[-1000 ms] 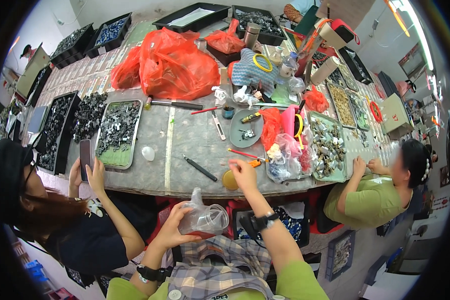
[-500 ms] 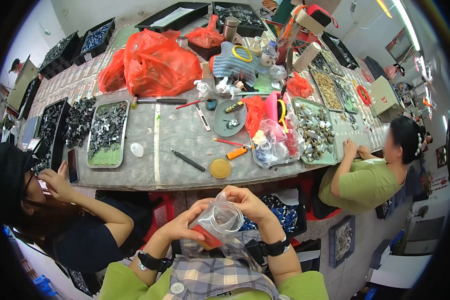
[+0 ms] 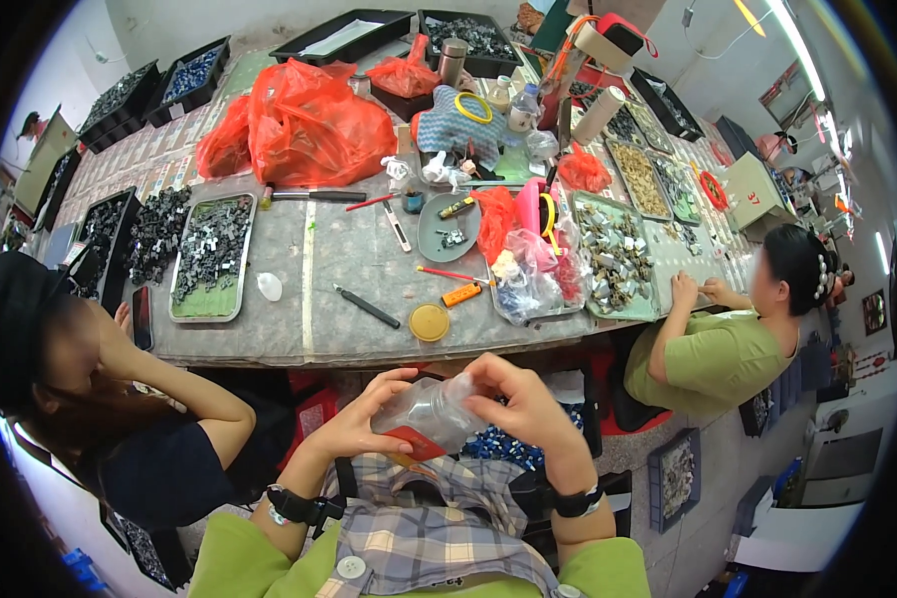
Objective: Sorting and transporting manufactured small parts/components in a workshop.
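Above my lap, my left hand (image 3: 361,424) is wrapped around a clear plastic jar (image 3: 409,409) with a red label. The jar lies tilted, its mouth toward my right. At that mouth my right hand (image 3: 518,401) pinches a crumpled piece of clear plastic film (image 3: 455,391); whether the film runs inside the jar is hard to tell. A round gold lid (image 3: 430,322) lies on the table edge just beyond my hands. Close by are an orange box cutter (image 3: 461,294) and a dark pen-like tool (image 3: 367,306).
On the table (image 3: 354,259) stand trays of small metal parts (image 3: 212,257), a grey plate (image 3: 452,237), red plastic bags (image 3: 314,130) and a bagged heap (image 3: 533,274). One person (image 3: 140,399) sits at left, another (image 3: 723,339) at right. A bin of blue parts (image 3: 503,448) is below.
The jar has tipped so its open mouth no longer faces up toward me. My right hand has shifted right and now pinches the clear film at the mouth. The view has moved slightly.
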`<state>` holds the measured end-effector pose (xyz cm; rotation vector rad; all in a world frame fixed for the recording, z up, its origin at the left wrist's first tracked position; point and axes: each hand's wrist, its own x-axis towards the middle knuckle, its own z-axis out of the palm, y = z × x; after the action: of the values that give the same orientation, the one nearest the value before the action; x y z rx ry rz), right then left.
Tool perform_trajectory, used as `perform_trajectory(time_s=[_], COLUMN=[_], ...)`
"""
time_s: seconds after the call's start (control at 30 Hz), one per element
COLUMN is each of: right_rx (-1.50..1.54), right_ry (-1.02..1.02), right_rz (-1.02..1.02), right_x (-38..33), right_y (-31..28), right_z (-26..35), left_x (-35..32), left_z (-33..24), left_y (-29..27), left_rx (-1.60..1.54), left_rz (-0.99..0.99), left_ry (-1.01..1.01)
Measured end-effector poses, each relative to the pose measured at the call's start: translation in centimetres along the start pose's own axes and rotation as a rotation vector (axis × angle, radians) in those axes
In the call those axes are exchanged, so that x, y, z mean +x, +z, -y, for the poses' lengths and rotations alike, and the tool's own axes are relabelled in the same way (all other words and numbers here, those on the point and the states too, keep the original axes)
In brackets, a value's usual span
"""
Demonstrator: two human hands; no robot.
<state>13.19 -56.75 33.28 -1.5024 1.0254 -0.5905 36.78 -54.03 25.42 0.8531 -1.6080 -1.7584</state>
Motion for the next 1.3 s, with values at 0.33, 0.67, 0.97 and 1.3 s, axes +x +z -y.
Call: perform_trajectory(time_s=[0.33,0.67,0.97,1.3], right_rx=[-0.519,-0.412,0.125,-1.214], right_ry=[-0.295,-0.121,0.317,-0.2], right_rz=[0.138,0.321,0.093,-0.037], right_x=[-0.6,0.9,5.9,15.1], right_y=[0.1,1.7,-1.5,3.2], right_z=[-1.4,-3.5,-8.3,-19.4], left_x=[-1.4,-0.7,-1.7,-2.1], left_z=[-0.5,-0.3,1.7,3.1], left_y=[0.3,-0.7,-2.3,-4.2], left_rx=[0.124,0.334,0.254,0.181], left_rz=[-0.076,-0.114,-0.256,-0.338], left_ry=[-0.252,-0.186,-0.365,-0.415])
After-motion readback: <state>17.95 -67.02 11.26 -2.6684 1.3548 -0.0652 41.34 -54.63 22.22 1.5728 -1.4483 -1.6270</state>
